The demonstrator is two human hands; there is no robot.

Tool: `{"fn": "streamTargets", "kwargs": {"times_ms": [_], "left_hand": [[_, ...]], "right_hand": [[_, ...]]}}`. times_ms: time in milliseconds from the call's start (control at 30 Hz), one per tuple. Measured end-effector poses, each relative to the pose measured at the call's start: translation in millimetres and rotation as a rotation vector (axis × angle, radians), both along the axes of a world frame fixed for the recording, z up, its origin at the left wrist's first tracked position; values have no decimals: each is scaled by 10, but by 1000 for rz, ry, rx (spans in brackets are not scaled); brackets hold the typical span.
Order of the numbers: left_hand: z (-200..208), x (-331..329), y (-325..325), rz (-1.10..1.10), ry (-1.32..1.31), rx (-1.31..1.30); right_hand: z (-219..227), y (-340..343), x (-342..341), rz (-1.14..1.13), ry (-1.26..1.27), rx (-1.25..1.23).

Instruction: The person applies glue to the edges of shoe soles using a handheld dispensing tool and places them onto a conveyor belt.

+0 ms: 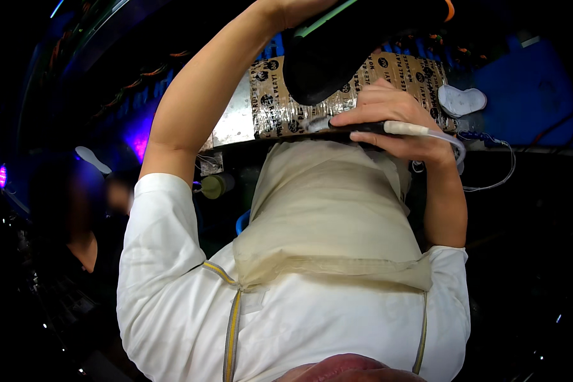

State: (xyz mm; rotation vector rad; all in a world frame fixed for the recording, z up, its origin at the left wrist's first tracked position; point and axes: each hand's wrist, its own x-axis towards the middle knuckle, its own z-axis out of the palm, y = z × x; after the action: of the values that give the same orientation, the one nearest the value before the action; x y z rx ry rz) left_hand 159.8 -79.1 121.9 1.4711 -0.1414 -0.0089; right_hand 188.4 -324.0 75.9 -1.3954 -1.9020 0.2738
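A black shoe point(344, 60) with a pale green strip along one edge and an orange loop at the far end is tilted over the work surface. My left hand point(296, 9) grips it at the top of the view; its fingers are mostly hidden and cut off by the frame. My right hand point(398, 121) is closed around a brush point(360, 127) with a dark handle, a pale bristle end and a white tube running from its back. The bristles point left, just below the shoe's toe and apart from it.
Brown printed tape covers the bench strip point(274, 102), beside bare metal. A white shoe-shaped piece point(461, 100) lies at right near a blue panel point(522, 89) and thin cable. Leftward are a pale sole point(93, 159), a greenish container point(215, 186), purple light and another person's arm point(84, 251).
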Motion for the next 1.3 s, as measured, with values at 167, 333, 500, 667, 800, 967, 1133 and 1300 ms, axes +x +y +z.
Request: {"fn": "streamTargets", "kwargs": {"times_ms": [167,333,500,667,800,967,1133,1300], "left_hand": [[141,-45,-59,84,111,453],[107,58,-94,109,176,678],[79,24,38,55,241,681],[209,-210,136,139,259,488],[301,-440,352,227,195,221],[599,-483,1128,74,-211,-310],[1110,-45,2632,490,-267,-365],[821,262,3851,1639,37,470]], "right_hand": [[64,3,-20,-166,-141,5],[201,26,-50,-89,-87,-58],[273,76,-64,-52,-260,-67],[260,53,-45,-217,-205,47],[186,14,8,-103,-101,-17],[-29,-51,100,-277,168,74],[-323,-84,123,-302,292,-27],[-656,-93,175,-398,428,-120]]}}
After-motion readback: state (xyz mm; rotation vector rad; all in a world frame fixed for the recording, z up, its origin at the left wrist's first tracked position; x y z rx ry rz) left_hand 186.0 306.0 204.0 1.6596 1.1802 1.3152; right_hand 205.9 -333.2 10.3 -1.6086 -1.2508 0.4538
